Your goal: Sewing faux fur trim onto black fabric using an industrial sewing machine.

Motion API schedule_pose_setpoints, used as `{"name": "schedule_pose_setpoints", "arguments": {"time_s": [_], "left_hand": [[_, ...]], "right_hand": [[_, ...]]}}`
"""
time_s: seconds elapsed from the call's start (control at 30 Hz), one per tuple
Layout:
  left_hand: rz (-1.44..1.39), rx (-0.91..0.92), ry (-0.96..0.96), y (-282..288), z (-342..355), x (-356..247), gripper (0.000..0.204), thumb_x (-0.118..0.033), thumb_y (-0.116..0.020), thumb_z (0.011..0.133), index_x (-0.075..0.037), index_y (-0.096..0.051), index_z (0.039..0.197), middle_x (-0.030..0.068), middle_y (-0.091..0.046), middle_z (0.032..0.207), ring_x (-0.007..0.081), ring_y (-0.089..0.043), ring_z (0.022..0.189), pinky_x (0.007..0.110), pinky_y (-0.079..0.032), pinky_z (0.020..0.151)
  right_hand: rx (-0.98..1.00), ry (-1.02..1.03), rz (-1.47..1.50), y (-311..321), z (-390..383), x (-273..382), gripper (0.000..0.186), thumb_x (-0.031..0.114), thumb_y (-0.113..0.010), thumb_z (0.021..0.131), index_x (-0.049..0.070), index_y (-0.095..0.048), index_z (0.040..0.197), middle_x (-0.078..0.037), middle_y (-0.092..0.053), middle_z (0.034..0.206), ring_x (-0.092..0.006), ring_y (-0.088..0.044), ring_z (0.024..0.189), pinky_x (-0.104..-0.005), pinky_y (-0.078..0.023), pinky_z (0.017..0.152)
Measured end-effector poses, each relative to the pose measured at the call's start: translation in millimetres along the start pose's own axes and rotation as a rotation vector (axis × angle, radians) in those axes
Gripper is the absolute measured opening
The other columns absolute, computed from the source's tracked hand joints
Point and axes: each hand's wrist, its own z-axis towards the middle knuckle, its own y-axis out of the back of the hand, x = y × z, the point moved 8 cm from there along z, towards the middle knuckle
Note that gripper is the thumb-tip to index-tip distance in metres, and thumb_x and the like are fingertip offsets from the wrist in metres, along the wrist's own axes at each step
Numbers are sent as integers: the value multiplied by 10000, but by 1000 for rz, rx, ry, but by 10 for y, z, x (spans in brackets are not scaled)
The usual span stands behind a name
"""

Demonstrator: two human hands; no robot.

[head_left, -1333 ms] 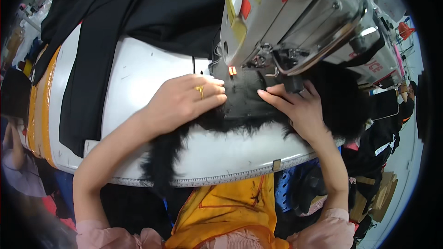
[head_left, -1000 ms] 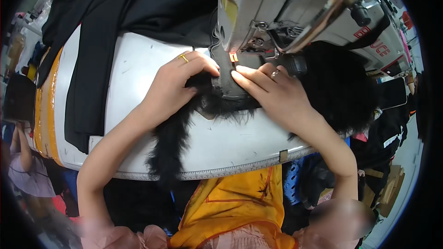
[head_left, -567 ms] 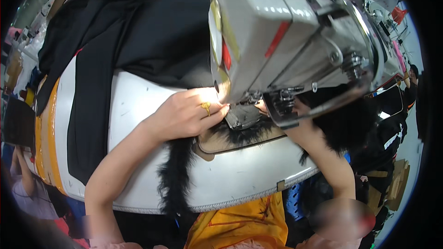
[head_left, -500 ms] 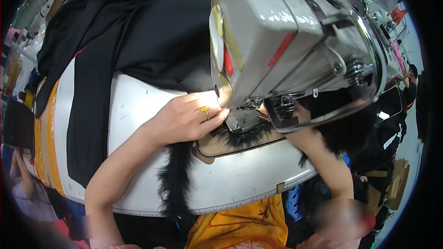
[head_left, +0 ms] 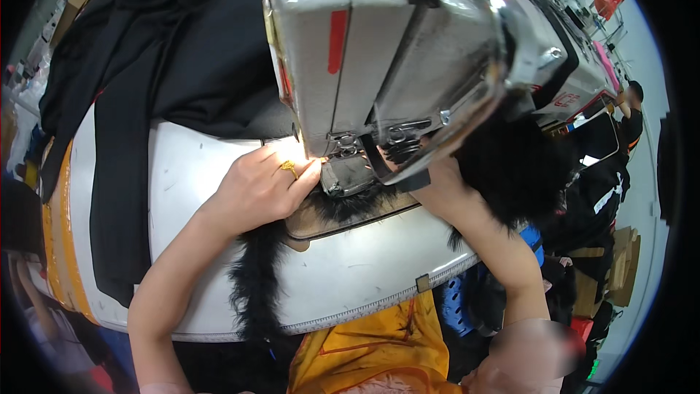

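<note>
A white sewing machine (head_left: pixel 306 51) stands in front of me, its lamp lighting the spot beside the presser foot (head_left: pixel 346 175). Just left of that foot, my left hand (head_left: pixel 266 182), with a gold ring, is closed, thumb and fingers pinched at the edge of the work. A fluffy black feather trim (head_left: pixel 257 284) runs from under this hand over the table's near edge. More black fluff shows in front of the foot. My right hand (head_left: pixel 442 186) reaches in from the right; its fingers are hidden behind the machine's metal guard (head_left: pixel 503 36).
Black fabric (head_left: pixel 204 44) is heaped at the back left, a strip hanging over the white table (head_left: pixel 193 175). A dark furry mass (head_left: pixel 514 168) lies beyond my right forearm. Yellow cloth (head_left: pixel 372 354) covers my lap. Another person (head_left: pixel 631 113) is far right, cardboard boxes (head_left: pixel 621 266) below.
The whole view has shifted, so the machine appears farther left and its front turned more toward me. My right fingers, partly visible before, are now hidden. My left hand keeps its pinch.
</note>
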Motion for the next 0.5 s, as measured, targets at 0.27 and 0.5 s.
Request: {"name": "schedule_pose_setpoints", "arguments": {"time_s": [0.27, 0.5], "left_hand": [[-15, 16, 18, -56, -54, 47, 252, -103, -639, 748, -76, -660, 997, 18, -593, 814, 173, -621, 833, 285, -517, 727], [-51, 2, 85, -67, -41, 149, 212, -148, -599, 791, -125, -653, 994, 25, -626, 815, 182, -631, 841, 306, -511, 772]], "right_hand": [[41, -89, 397, 57, -9, -143, 286, 146, -607, 787, 136, -640, 1071, 33, -586, 1137, -171, -535, 1088, -194, -440, 897], [-225, 281, 557, 780, 59, 334, 268, 147, -640, 748, 203, -708, 1002, 42, -697, 1001, -124, -612, 850, -375, -477, 794]]}}
